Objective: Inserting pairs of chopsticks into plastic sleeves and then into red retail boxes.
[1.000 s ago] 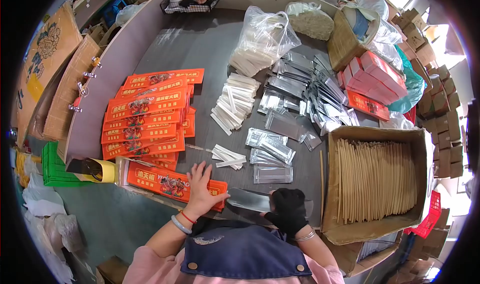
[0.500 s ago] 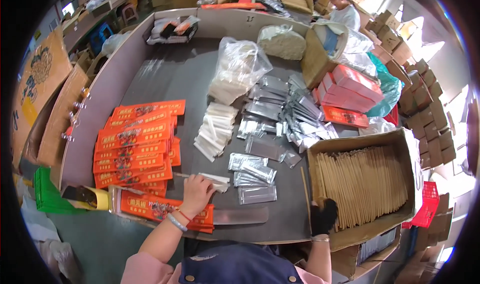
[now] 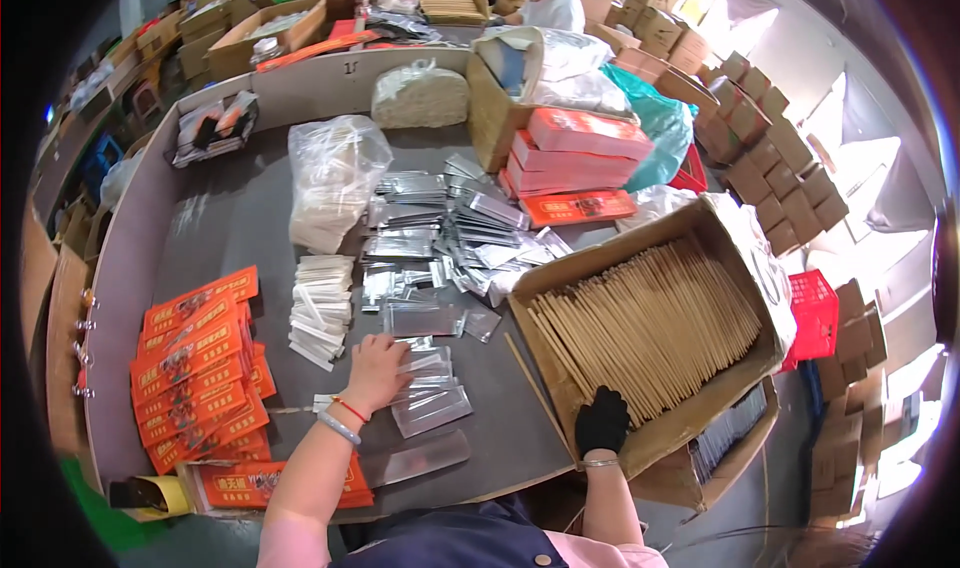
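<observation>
My bare left hand (image 3: pixel 378 370) reaches over a small pile of flat silvery packets (image 3: pixel 432 408), its fingers stretched onto their left edge. Just behind it lies a row of narrow white strips (image 3: pixel 320 308). Red printed sleeves (image 3: pixel 195 368) are fanned out at the left, and more red sleeves (image 3: pixel 240 485) lie at the front edge beside a clear plastic strip (image 3: pixel 415 458). My right hand (image 3: pixel 602 423), in a black glove, touches the near left rim of a carton (image 3: pixel 520 318) packed with thin wooden sticks (image 3: pixel 650 328). Its fingers blend together in the dark glove.
A single stick (image 3: pixel 540 393) lies left of the carton. Loose silvery packets (image 3: pixel 450 218), a clear bag of white strips (image 3: pixel 335 178) and stacked red-and-white packs (image 3: pixel 580 153) occupy the back. A raised grey wall (image 3: pixel 300 83) borders the table. Another person (image 3: pixel 550 8) sits beyond.
My left hand has moved from the white strips rightward onto the silvery packets. My right hand stays by the carton's near left corner. The whole view has shifted and turned.
</observation>
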A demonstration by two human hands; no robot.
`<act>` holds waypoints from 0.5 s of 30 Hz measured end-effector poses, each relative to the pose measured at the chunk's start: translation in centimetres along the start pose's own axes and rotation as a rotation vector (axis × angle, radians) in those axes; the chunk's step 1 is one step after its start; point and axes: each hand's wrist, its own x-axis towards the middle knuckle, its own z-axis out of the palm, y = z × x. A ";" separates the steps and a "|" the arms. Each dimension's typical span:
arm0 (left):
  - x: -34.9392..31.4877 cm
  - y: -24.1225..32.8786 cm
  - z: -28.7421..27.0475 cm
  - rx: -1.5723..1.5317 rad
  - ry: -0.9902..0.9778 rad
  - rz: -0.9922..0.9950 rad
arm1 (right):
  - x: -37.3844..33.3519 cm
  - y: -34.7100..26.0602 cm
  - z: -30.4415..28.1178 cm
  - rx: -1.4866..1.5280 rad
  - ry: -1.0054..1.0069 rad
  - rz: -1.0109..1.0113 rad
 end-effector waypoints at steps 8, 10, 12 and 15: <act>-2.0 1.3 -1.0 -0.086 0.191 0.005 | -0.2 -0.1 0.2 -0.014 -0.014 0.036; -4.2 0.5 -1.1 -0.265 0.056 -0.101 | -0.1 -0.1 0.5 0.031 0.016 0.041; -6.6 0.7 -1.6 -0.447 -0.077 -0.217 | 0.1 0.5 1.0 0.073 0.041 0.038; -11.8 2.4 -2.6 -0.345 -0.248 -0.180 | -0.9 -0.1 0.3 0.391 0.396 -0.252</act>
